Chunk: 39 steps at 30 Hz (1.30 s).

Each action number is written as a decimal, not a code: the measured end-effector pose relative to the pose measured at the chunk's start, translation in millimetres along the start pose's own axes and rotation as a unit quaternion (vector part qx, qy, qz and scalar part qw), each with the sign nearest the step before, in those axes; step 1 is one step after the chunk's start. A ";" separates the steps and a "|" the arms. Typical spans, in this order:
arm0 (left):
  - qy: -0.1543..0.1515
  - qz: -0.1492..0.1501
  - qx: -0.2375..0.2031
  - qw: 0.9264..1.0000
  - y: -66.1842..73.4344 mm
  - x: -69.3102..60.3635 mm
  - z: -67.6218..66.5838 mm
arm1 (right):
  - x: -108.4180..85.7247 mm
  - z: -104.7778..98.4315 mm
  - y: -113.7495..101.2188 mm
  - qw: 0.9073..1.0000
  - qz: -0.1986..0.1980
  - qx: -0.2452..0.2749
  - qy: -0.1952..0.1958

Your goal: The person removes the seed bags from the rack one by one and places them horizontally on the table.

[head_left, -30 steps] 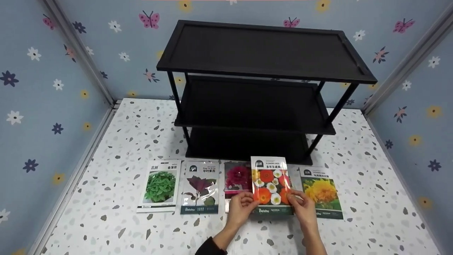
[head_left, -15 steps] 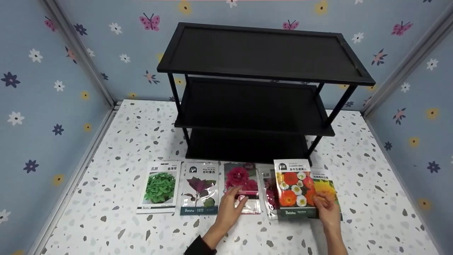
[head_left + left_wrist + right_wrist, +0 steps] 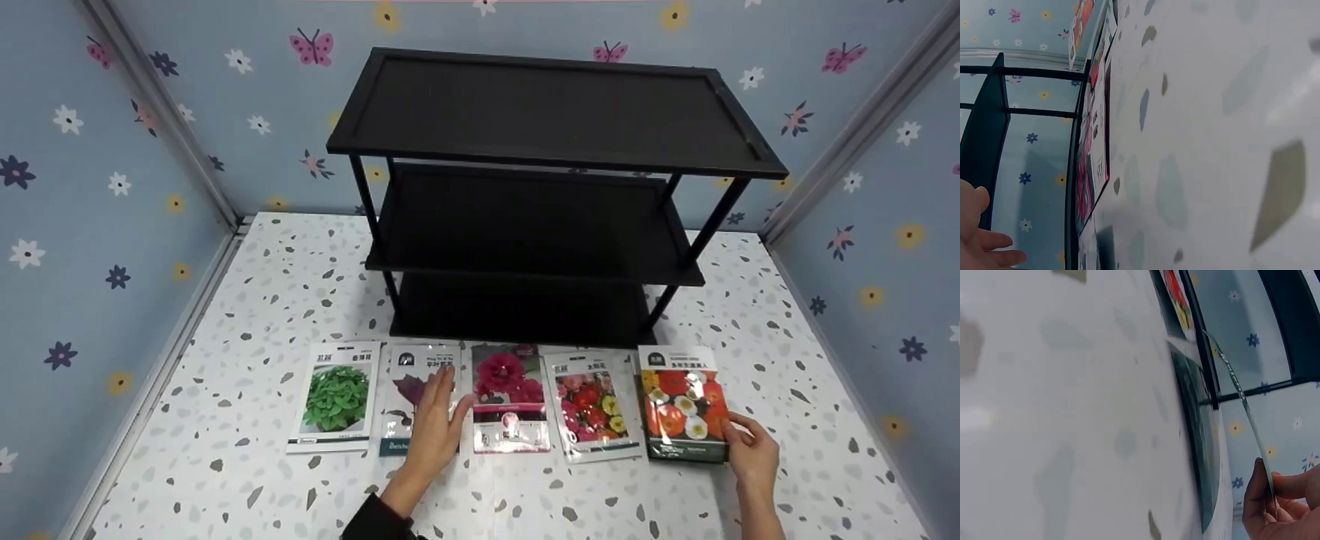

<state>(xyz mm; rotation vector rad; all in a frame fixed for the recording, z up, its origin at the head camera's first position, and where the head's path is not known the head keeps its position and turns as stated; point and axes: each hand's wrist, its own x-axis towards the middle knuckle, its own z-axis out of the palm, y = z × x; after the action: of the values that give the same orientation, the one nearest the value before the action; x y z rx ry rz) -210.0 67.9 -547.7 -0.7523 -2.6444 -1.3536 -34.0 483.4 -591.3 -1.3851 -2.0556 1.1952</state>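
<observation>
At the right end of a row of seed packets, my right hand (image 3: 754, 454) pinches the right edge of a packet with orange and white flowers (image 3: 682, 405). The right wrist view shows this packet (image 3: 1244, 402) edge-on, raised above another packet (image 3: 1199, 439) lying on the table. My left hand (image 3: 435, 427) has its fingers extended over the purple-leaf packet (image 3: 405, 390), partly covering it; contact cannot be told. To its right lie a pink-flower packet (image 3: 510, 397) and a mixed-flower packet (image 3: 596, 409). A green-leaf packet (image 3: 337, 397) is at the far left.
A black three-tier shelf (image 3: 555, 112) stands just behind the packets on the white speckled table (image 3: 285, 300). Blue flower-patterned walls (image 3: 172, 247) enclose the table at the back and both sides.
The orange-and-white-flower packet has moved right, uncovering the mixed-flower packet and covering the yellow-flower one. My left hand has let go of it and moved left; my right hand still holds it.
</observation>
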 end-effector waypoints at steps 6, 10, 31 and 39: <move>-0.025 -0.020 0.051 0.998 -16.2 3.3 -21.6 | 14.2 -19.2 8.9 0.999 0.034 -0.005 0.010; -0.032 -0.036 0.076 0.996 -25.6 4.5 -33.3 | 30.8 -28.0 23.5 0.998 0.050 -0.001 0.025; -0.022 -0.018 0.173 0.984 -47.1 13.8 -56.6 | 69.6 -67.7 30.2 0.991 0.096 -0.087 0.044; -0.035 -0.019 0.173 0.984 -47.0 13.8 -56.1 | 36.6 -75.2 -12.0 0.989 0.093 -0.110 0.038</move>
<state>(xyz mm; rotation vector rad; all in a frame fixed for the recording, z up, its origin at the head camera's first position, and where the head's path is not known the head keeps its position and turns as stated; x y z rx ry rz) -252.0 6.4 -544.6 -0.7157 -2.8484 -0.8477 -3.7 546.7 -544.4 -1.7293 -2.0924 0.9916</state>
